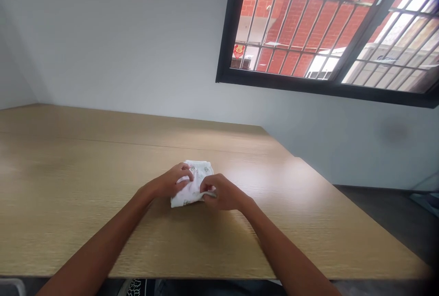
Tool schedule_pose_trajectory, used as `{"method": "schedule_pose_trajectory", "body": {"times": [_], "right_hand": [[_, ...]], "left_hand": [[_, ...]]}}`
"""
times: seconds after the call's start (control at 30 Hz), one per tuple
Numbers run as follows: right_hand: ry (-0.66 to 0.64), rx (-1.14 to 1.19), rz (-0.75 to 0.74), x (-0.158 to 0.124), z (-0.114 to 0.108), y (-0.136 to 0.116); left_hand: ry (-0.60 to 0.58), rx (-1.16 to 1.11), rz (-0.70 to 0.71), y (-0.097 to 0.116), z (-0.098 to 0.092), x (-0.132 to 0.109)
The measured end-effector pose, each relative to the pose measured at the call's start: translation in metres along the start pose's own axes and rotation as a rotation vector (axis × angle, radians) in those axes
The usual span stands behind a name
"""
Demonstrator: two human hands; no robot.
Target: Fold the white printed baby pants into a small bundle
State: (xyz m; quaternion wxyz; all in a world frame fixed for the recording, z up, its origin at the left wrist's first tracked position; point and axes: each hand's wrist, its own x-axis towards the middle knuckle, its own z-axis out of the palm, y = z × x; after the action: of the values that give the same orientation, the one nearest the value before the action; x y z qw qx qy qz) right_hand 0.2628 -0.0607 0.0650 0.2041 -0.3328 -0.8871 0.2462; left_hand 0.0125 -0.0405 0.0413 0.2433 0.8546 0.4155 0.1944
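Left hand (173,182) is pressing its curled fingers onto a small folded white cloth (200,170) lying mid-table (68,186); right hand (222,193) is pinching the cloth's near edge between closed fingers; cloth is looking soft, light and floppy, likely best gripped at folded edges; a barred window (325,26) is sitting above.

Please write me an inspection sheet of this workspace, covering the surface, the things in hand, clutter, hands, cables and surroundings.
Surface: light wooden table, a seam line running across it.
Things in hand: small folded white cloth with a faint print, lying on the table.
Clutter: nothing seen.
Hands: left hand rests on the cloth's left part; right hand pinches its near right edge.
Cables: nothing seen.
Surroundings: plain white wall; black-framed barred window at upper right, red brick outside; dark floor to the right.
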Motion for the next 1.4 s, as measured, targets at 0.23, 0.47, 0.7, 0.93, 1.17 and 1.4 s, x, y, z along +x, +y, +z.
{"method": "schedule_pose_trajectory", "body": {"times": [0.23,0.47,0.7,0.93,1.17,1.4], "right_hand": [[0.21,0.253,0.086,0.006,-0.013,0.01],[0.359,0.568,0.411,0.013,-0.001,0.021],[0.357,0.519,0.404,0.009,-0.001,0.023],[0.365,0.205,0.415,0.009,0.005,0.045],[0.463,0.082,0.466,0.013,0.01,0.048],[0.455,-0.121,0.455,0.014,0.018,0.042]], "left_hand": [[-0.131,-0.092,0.156,0.015,-0.01,0.001],[-0.176,-0.361,0.089,0.021,-0.009,-0.001],[0.132,-0.622,-0.253,0.003,0.02,0.015],[0.29,-0.449,-0.252,-0.006,0.023,0.022],[0.48,-0.212,-0.228,-0.014,0.029,0.024],[0.592,0.122,0.181,0.003,0.028,0.019]]}}
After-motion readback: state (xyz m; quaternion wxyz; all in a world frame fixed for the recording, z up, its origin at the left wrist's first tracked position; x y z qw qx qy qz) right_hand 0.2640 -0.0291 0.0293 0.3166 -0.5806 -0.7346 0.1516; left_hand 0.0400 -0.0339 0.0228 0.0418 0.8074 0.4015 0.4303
